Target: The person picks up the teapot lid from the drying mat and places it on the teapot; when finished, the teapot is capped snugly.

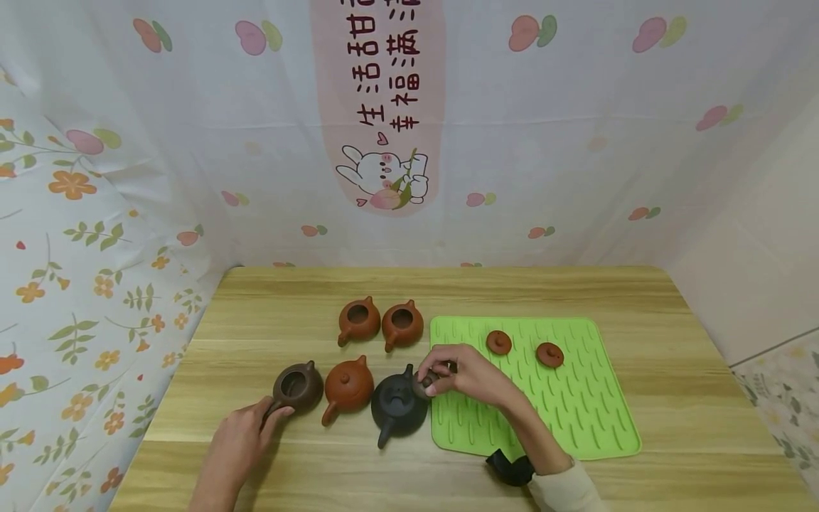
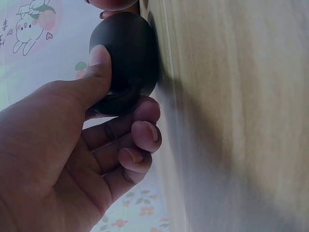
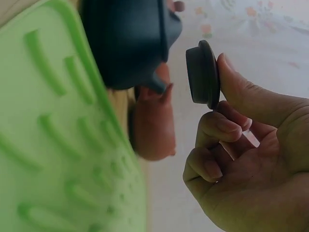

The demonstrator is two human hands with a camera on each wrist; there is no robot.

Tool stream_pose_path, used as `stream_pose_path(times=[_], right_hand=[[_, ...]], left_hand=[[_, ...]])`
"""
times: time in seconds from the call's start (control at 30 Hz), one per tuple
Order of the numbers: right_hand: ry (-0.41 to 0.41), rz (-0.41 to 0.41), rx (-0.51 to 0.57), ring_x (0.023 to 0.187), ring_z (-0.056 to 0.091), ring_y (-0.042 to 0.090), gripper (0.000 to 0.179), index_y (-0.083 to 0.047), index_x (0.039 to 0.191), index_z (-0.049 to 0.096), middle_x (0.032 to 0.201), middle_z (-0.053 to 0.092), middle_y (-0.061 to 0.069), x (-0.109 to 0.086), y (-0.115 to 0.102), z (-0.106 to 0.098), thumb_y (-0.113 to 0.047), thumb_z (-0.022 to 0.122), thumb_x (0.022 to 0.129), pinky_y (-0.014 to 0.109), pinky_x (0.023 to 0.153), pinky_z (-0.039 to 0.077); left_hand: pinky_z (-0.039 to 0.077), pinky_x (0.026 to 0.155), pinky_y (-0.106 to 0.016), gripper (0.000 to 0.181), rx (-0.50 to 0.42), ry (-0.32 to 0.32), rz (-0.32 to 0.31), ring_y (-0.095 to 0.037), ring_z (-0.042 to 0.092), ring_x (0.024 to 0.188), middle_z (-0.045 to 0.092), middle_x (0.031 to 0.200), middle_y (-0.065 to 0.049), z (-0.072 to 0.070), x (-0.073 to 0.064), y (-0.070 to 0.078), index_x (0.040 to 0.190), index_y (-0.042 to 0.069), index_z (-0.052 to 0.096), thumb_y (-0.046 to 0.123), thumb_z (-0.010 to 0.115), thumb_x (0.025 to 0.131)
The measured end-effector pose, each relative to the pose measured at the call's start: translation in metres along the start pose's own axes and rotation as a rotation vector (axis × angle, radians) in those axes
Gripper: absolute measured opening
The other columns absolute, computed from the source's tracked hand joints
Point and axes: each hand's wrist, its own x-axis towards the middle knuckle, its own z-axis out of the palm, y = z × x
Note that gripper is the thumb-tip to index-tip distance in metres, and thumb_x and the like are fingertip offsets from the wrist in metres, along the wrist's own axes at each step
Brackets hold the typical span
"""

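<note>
My left hand grips the handle of a dark brown teapot that has no lid on it. In the left wrist view the thumb lies on the pot and the fingers curl below its handle. My right hand pinches a dark brown lid by its knob, raised beside the black teapot. The right wrist view shows this lid on edge, its inner rim facing the pots. Between the brown and black pots stands a lidded orange-brown teapot.
Two lidless reddish teapots, one left and one right, stand farther back. A green ribbed mat carries two reddish lids. A black curved object shows by the right forearm. A printed cloth hangs behind the table.
</note>
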Motion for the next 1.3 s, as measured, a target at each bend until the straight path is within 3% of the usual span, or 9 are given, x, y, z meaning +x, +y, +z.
stream_pose_path(times=[0.13, 0.33, 0.43, 0.53, 0.63, 0.77, 0.9, 1.03, 1.3], right_hand=[[-0.019, -0.014, 0.024, 0.079, 0.046, 0.010, 0.017, -0.009, 0.104, 0.079, 0.082, 0.049, -0.004, 0.010, -0.009, 0.008, 0.000, 0.085, 0.090, 0.029, 0.079, 0.043], [-0.040, -0.028, 0.024, 0.079, 0.046, 0.008, 0.018, -0.009, 0.102, 0.079, 0.081, 0.049, -0.007, 0.026, -0.024, 0.027, -0.001, 0.088, 0.088, 0.028, 0.080, 0.043], [-0.039, -0.028, 0.023, 0.078, 0.046, 0.007, 0.018, -0.008, 0.102, 0.079, 0.081, 0.049, -0.008, 0.032, -0.030, 0.034, 0.000, 0.088, 0.088, 0.027, 0.080, 0.043], [-0.033, -0.037, 0.015, 0.078, 0.045, 0.006, 0.018, -0.007, 0.101, 0.078, 0.080, 0.047, -0.007, 0.037, -0.034, 0.040, -0.001, 0.089, 0.088, 0.027, 0.081, 0.042], [-0.025, -0.051, 0.013, 0.078, 0.044, 0.006, 0.019, -0.007, 0.100, 0.077, 0.080, 0.045, -0.007, 0.041, -0.037, 0.044, -0.002, 0.090, 0.087, 0.028, 0.082, 0.041], [-0.020, -0.071, 0.011, 0.076, 0.043, 0.004, 0.020, -0.007, 0.099, 0.076, 0.078, 0.045, -0.008, 0.046, -0.039, 0.048, -0.003, 0.092, 0.086, 0.027, 0.081, 0.041], [-0.029, -0.071, -0.003, 0.075, 0.043, 0.002, 0.020, -0.009, 0.098, 0.076, 0.076, 0.044, -0.009, 0.053, -0.043, 0.052, -0.004, 0.092, 0.086, 0.025, 0.081, 0.042], [-0.040, -0.074, -0.014, 0.075, 0.043, 0.002, 0.020, -0.009, 0.098, 0.077, 0.076, 0.045, -0.010, 0.059, -0.047, 0.056, -0.005, 0.092, 0.086, 0.024, 0.080, 0.041], [-0.042, -0.088, -0.037, 0.075, 0.043, 0.001, 0.020, -0.010, 0.096, 0.076, 0.074, 0.044, -0.011, 0.065, -0.050, 0.060, -0.006, 0.093, 0.086, 0.024, 0.082, 0.042]], left_hand=[[0.034, 0.053, -0.028, 0.037, 0.001, 0.014, 0.014, -0.004, 0.035, 0.056, 0.035, 0.061, 0.014, -0.005, 0.000, 0.005, 0.082, 0.022, 0.053, 0.036, 0.082, 0.101], [0.035, 0.052, -0.034, 0.042, -0.043, 0.055, 0.030, -0.008, 0.036, 0.057, 0.036, 0.063, 0.011, -0.025, 0.002, 0.026, 0.082, 0.017, 0.053, 0.046, 0.071, 0.107], [0.035, 0.052, -0.035, 0.041, -0.041, 0.076, 0.033, -0.007, 0.035, 0.058, 0.035, 0.063, 0.011, -0.031, 0.004, 0.034, 0.081, 0.017, 0.053, 0.043, 0.074, 0.106], [0.037, 0.052, -0.037, 0.037, -0.050, 0.045, 0.020, -0.011, 0.037, 0.058, 0.038, 0.062, 0.008, -0.038, 0.006, 0.042, 0.081, 0.014, 0.054, 0.031, 0.080, 0.102], [0.036, 0.053, -0.033, 0.037, -0.040, 0.033, 0.020, -0.009, 0.036, 0.058, 0.037, 0.063, 0.010, -0.030, 0.004, 0.032, 0.082, 0.016, 0.053, 0.030, 0.080, 0.102], [0.037, 0.053, -0.033, 0.035, -0.018, 0.008, 0.002, -0.007, 0.036, 0.058, 0.037, 0.063, 0.011, -0.036, 0.006, 0.037, 0.082, 0.017, 0.053, 0.026, 0.082, 0.100], [0.040, 0.055, -0.035, 0.033, -0.014, -0.030, -0.019, -0.011, 0.039, 0.059, 0.039, 0.063, 0.007, -0.059, 0.011, 0.061, 0.082, 0.014, 0.055, 0.021, 0.084, 0.097], [0.038, 0.055, -0.032, 0.035, -0.030, 0.005, 0.003, -0.010, 0.038, 0.059, 0.039, 0.063, 0.008, -0.054, 0.010, 0.058, 0.082, 0.014, 0.055, 0.029, 0.080, 0.101], [0.037, 0.053, -0.031, 0.036, -0.006, 0.017, 0.009, -0.007, 0.038, 0.057, 0.040, 0.062, 0.012, -0.004, 0.002, 0.006, 0.083, 0.021, 0.055, 0.037, 0.081, 0.101]])
